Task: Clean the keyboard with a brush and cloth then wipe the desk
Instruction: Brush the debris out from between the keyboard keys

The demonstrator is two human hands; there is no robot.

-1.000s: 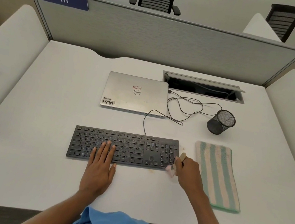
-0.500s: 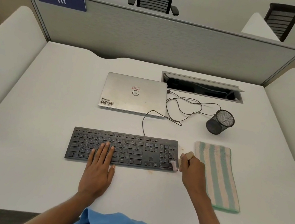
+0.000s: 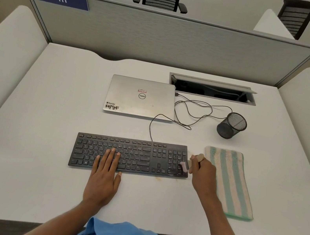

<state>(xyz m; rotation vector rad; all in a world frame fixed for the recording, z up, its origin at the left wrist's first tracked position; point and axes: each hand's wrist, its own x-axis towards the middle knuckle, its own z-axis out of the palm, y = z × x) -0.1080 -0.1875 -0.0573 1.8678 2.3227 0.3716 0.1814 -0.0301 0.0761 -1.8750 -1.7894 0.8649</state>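
I see the black keyboard on the near middle of the desk, with the brush bristles on its right-end keys. My right hand curls round the brush handle. My left hand lies flat, fingers straight, on the middle keys. The striped cloth lies just right of the keyboard, and a closed laptop sits beyond it.

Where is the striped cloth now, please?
In the head view the cloth lies flat on the desk, right of the keyboard and the right hand, nearer the person than the mesh cup.

Black keyboard; teal-and-cream striped cloth; silver laptop; white desk.
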